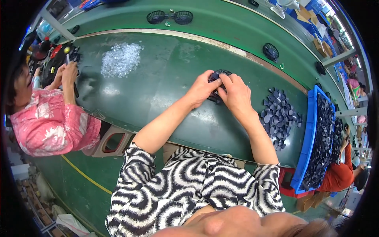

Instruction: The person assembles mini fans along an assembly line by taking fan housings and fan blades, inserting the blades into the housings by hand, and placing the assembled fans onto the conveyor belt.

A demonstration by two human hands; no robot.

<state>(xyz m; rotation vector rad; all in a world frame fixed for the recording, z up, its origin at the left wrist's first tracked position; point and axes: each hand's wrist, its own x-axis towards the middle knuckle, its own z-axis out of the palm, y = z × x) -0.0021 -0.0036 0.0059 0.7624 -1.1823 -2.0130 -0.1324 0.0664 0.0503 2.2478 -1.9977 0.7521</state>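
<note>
A heap of small clear plastic bits [121, 59] lies on the green worktable [166, 79] in the upper left of the frame. A spread of flat dark grey discs [278, 117] sits at right, just beside a blue plastic crate [308, 142] filled with dark round parts. Two round black fan grilles [169, 17] rest on the green belt [221, 19] at top centre. A person in a pink flowered top [51, 122] sits at left.

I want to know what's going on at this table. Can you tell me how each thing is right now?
Left hand: gripping the round black part.
Right hand: gripping it too, from the other side.
Round black part: held on the green table, mostly covered.
Dark discs: loose pile, untouched.
Blue crate: full of dark parts.
Clear bits: heaped.
Black round grilles: lying flat on the belt.
</note>
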